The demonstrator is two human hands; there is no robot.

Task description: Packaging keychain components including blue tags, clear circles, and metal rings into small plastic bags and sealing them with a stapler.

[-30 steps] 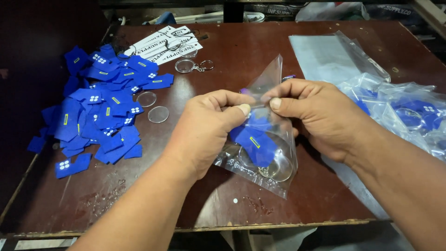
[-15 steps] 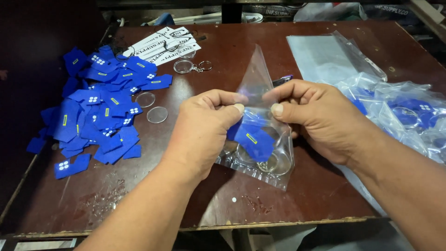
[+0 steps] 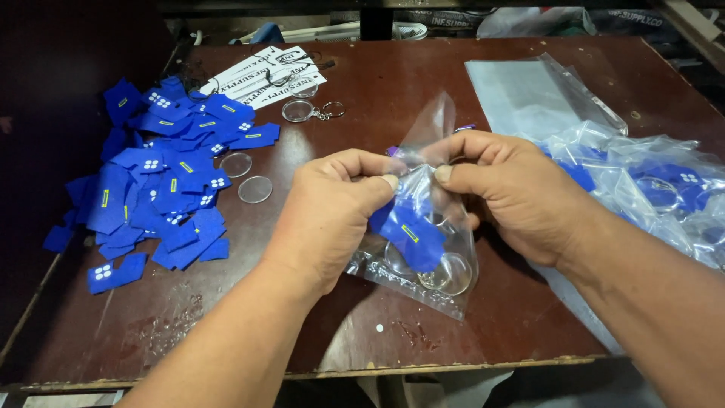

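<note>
My left hand (image 3: 328,219) and my right hand (image 3: 517,193) both pinch the upper part of a small clear plastic bag (image 3: 423,261) held just above the brown table (image 3: 393,83). Inside the bag lie a blue fabric tag (image 3: 411,234) with a yellow mark and clear round discs with a metal ring (image 3: 445,276). The bag's open flap sticks up between my thumbs.
A heap of blue fabric tags (image 3: 162,181) covers the table's left side, with two loose clear discs (image 3: 245,177) beside it. White printed strips (image 3: 264,72) and a clear keyring (image 3: 302,111) lie at the back. Filled clear bags (image 3: 657,189) and flat empty bags (image 3: 529,94) sit at right.
The bag has been drawn slightly upright and closer between my hands; my fingers have shifted along its top edge. Everything else on the table stays put.
</note>
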